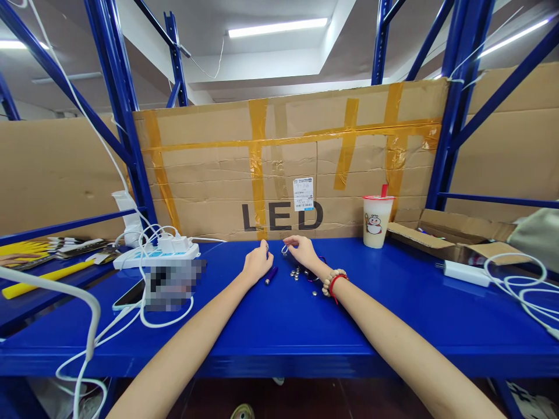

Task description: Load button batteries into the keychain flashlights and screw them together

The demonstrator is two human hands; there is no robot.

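Note:
My left hand (257, 263) is closed above the blue shelf, its fingertips drawn together; whatever they hold, if anything, is too small to make out. A dark purple, pen-like stick (271, 275) lies just right of it. My right hand (302, 251) pinches a small silvery metal loop (285, 250) between thumb and fingers, a short gap from the left hand. Below the right hand are several small shiny metal pieces (296, 273), with another metal piece (314, 294) closer to me. Something dark purple (311, 277) is partly covered by the right wrist.
On the left are a white power strip (174, 254), tangled white cables and a phone (129, 295). A drink cup (376, 221) with a red straw stands at the back right. Beyond it are an open cardboard box (449, 233) and a white charger (466, 273). Taped cardboard (209, 186) closes the back.

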